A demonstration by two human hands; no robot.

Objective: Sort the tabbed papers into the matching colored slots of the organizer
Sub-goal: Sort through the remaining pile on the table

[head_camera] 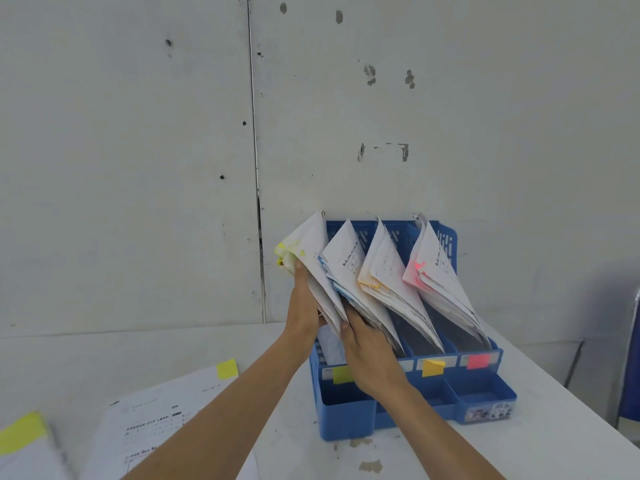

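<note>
A blue organizer [485, 400] stands against the wall with slots labelled yellow [341, 374], orange [433, 367] and pink [478, 361]. My left hand [304, 306] grips the yellow-tabbed stack [304, 247] at the leftmost slot. My right hand [367, 348] presses on the same stack's lower edge, beside the blue-tabbed papers [346, 261]. Orange-tabbed papers [384, 268] and pink-tabbed papers [433, 265] lean in the two slots to the right.
A printed sheet with a yellow tab [227, 368] lies on the white table at the lower left. Another yellow-tabbed sheet [22, 434] lies at the left edge. A wall rises right behind the organizer. A dark blue object [632, 358] shows at the right edge.
</note>
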